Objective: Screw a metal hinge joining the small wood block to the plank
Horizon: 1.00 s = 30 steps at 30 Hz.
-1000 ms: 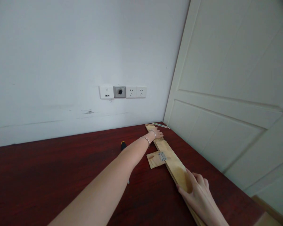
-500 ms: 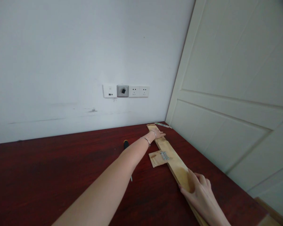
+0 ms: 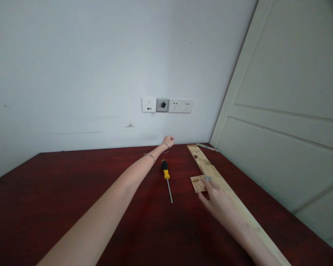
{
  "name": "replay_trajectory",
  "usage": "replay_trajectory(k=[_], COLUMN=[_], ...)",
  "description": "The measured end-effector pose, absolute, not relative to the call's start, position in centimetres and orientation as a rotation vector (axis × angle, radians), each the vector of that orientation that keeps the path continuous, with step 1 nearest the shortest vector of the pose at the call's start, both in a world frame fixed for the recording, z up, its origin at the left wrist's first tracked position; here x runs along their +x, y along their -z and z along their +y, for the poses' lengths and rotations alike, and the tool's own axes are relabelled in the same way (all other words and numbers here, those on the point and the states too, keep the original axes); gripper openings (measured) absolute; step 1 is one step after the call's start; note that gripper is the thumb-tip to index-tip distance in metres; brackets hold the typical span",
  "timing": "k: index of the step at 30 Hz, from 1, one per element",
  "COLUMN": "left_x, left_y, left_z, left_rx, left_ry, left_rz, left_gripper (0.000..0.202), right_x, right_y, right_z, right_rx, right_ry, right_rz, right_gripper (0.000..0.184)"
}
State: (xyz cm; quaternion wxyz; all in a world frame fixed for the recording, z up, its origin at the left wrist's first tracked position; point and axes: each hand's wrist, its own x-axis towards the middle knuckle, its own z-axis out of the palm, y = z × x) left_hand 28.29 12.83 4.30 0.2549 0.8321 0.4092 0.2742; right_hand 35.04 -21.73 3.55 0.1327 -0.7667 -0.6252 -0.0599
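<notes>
My left hand (image 3: 169, 140) is stretched far forward over the back of the table, near the wall. Its fingers look curled closed, and whatever they might hold is hidden. My right hand (image 3: 216, 197) is over the long wooden board (image 3: 233, 194), thumb and forefinger apart. Its fingertips are at a small wooden block (image 3: 197, 183) and a metal hinge (image 3: 207, 178) that lies across the block and the board. The hand partly covers both. Between my arms lies a screwdriver (image 3: 166, 175) with a black and yellow handle, its shaft pointing toward me.
The dark red table (image 3: 99, 192) meets a white wall with several socket plates (image 3: 180, 106). On the right a pale panelled door (image 3: 279, 111) stands alongside the table. A thin printed strip (image 3: 207, 147) lies in the far right corner.
My left hand has left the board's far end, moving left toward the wall. My right hand has let go of the board's near part and moved forward to the hinge. The view has turned left.
</notes>
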Motion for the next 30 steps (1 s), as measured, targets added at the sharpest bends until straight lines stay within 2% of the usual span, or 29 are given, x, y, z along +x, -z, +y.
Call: replay_trajectory(k=[3, 6, 8, 15, 23, 30], left_x=[23.5, 19.2, 16.7, 10.2, 3.6, -1.7], left_y=[-3.3, -1.9, -0.9, 0.6, 0.1, 1.1], left_z=[13.6, 13.4, 13.0, 11.2, 9.0, 8.1], left_rx=[2.066, 1.9, 1.807, 1.591, 1.474, 1.368], left_ry=[-0.848, -0.92, -0.948, -1.011, -1.065, -1.137], left_rz=[1.279, 1.387, 1.427, 1.462, 1.499, 1.55], left_gripper=[0.034, 0.027, 0.025, 0.017, 0.017, 0.015], right_x=[31.8, 29.2, 28.0, 26.2, 27.9, 37.6], right_y=[-3.8, -3.4, -3.2, -2.6, -2.5, -5.1], right_z=[-17.3, -13.4, -11.5, -8.9, -8.6, -5.8], right_rx=[-2.197, -2.192, -2.207, -2.242, -2.2, -2.103], right_ry=[0.062, 0.04, -0.003, -0.119, -0.065, 0.128], right_rz=[-1.925, -1.92, -1.905, -1.968, -1.956, -1.797], right_gripper=[0.045, 0.066, 0.069, 0.033, 0.036, 0.041])
